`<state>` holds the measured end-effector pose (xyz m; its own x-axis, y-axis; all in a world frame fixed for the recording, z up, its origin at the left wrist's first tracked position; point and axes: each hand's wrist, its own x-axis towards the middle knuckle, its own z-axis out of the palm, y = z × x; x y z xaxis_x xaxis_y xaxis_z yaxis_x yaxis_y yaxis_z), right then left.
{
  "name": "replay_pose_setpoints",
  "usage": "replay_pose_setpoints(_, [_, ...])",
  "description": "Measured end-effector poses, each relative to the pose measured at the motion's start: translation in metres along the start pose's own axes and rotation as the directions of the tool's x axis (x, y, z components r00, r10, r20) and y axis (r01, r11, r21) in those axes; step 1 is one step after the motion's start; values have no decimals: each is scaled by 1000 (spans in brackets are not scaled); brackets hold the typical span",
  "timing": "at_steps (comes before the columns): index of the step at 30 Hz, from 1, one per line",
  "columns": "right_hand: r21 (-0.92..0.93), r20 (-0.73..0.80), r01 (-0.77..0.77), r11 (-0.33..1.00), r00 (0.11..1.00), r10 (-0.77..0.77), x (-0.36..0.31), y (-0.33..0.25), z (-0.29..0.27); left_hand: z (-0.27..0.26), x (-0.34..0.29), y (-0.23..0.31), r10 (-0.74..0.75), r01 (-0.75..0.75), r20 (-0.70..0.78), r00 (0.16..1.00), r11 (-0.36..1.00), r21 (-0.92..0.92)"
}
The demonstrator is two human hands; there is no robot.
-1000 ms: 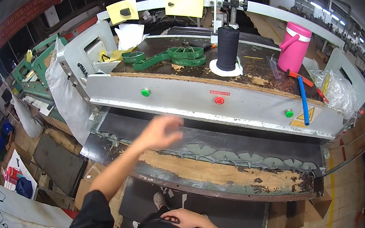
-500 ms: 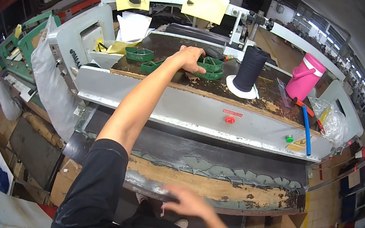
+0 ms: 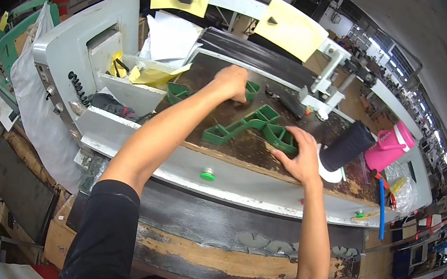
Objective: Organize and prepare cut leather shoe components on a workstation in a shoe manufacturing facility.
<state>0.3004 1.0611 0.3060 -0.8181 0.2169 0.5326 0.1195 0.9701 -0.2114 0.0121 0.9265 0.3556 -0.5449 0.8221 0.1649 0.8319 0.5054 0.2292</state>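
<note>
Several green metal cutting dies lie on the worn dark top of the pressing machine. My left hand (image 3: 232,83) reaches to the back, its fingers curled down on a small green die (image 3: 251,91) that it partly hides. My right hand (image 3: 304,157) has its thumb and fingers about the right end of another green die (image 3: 281,138). Touching that one, a longer angled die (image 3: 237,128) stretches to the left. Left of my left forearm, one more die (image 3: 177,93) shows in part.
A black spool (image 3: 346,146) stands on a white disc at the right, beside a pink jug (image 3: 391,146). A blue-handled hammer (image 3: 381,205) hangs over the front edge. Behind the dies lies a dark tool (image 3: 287,104). White papers (image 3: 170,39) fill the left back corner.
My right hand has risen from near my body to a die on the machine top. My left hand remains among the dies, which now lie differently. The view has turned.
</note>
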Motion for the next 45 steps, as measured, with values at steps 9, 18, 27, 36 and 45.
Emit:
replay_pose_setpoints(9, [50, -45, -7, 999, 999, 9, -3, 3, 3, -19, -118, 11, 170, -493, -644, 746, 791, -362])
replay_pose_setpoints(18, [57, -605, 140, 988, 792, -78, -69, -48, 5, 253, -439, 41, -111, 59, -35, 993, 737, -673])
replay_pose_setpoints(27, [884, 349, -431, 181, 866, 359, -342, -200, 165, 267, -557, -3, -421, 472, 217, 881, 815, -336])
replay_pose_setpoints(36, [624, 567, -626, 468, 775, 281, -329, -264, 187, 266, -600, 1, -311, 292, 13, 950, 877, -382])
replay_pose_setpoints(45, [608, 483, -750, 261, 610, 628, -173, -364, 322, 227, -621, -117, 17, 82, 127, 992, 680, -728])
